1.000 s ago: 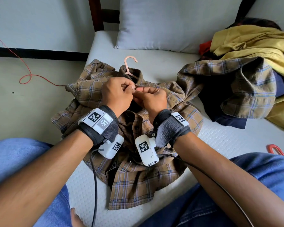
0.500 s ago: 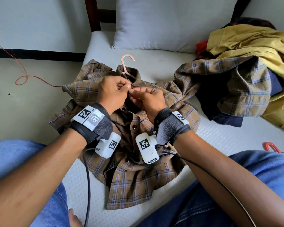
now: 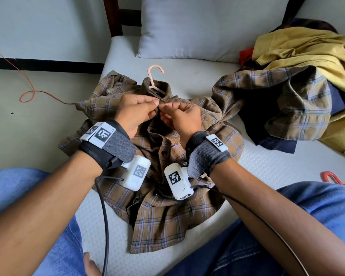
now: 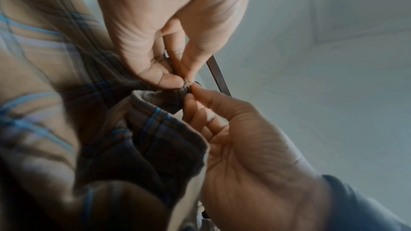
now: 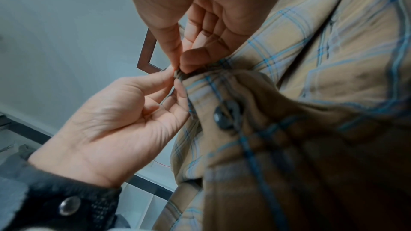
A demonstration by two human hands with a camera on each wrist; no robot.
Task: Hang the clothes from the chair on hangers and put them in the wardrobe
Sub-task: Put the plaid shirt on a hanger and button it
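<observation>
Now both hands a touch higher on placket than half a second ago — left hand [image 3: 134, 113] and right hand [image 3: 180, 117] pinching top edges of plaid shirt [image 3: 157, 212], on pink hanger [image 3: 153, 76], flat on bed [image 3: 267, 166]. Likely fastening top button — wardrobe step not yet begun.

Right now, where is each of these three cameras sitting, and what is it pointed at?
Head: worn on the head, looking down at the plaid shirt on the bed; both forearms and jeans-clad knees show.
Left wrist: looks along the left hand at the right hand opposite.
Right wrist: looks along the right hand at the left hand opposite.
Shared: all show both hands pinching the shirt's front edge near the collar.
</observation>
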